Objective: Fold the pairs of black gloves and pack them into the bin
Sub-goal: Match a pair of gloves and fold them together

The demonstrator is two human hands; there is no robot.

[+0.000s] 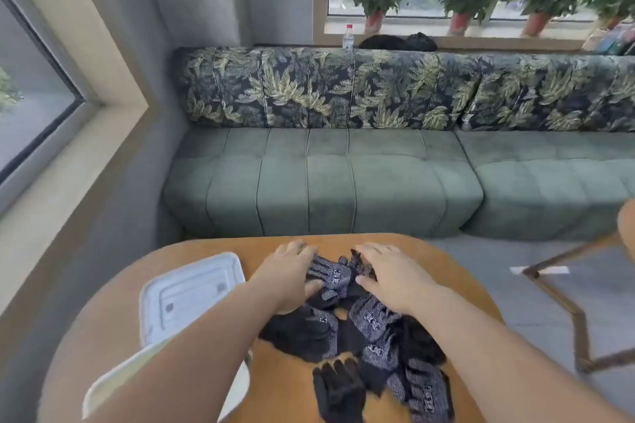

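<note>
Gloves [371, 330] in black are lying in a loose heap mid-desk [436, 261], the white bin [220, 259] sitting just left of them, handy for packing. The left hand [292, 271] and right hand [388, 275] are resting flat and unclenched, pressing the far pair [331, 276] down, probably smoothing it for folding

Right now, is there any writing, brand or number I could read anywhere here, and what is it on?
Nothing here can be read.
gloves: white printed marks on the cuffs, too blurred to read.
bottle on the sill: label too small to read.
white bin: small grey marks, unreadable.
</note>
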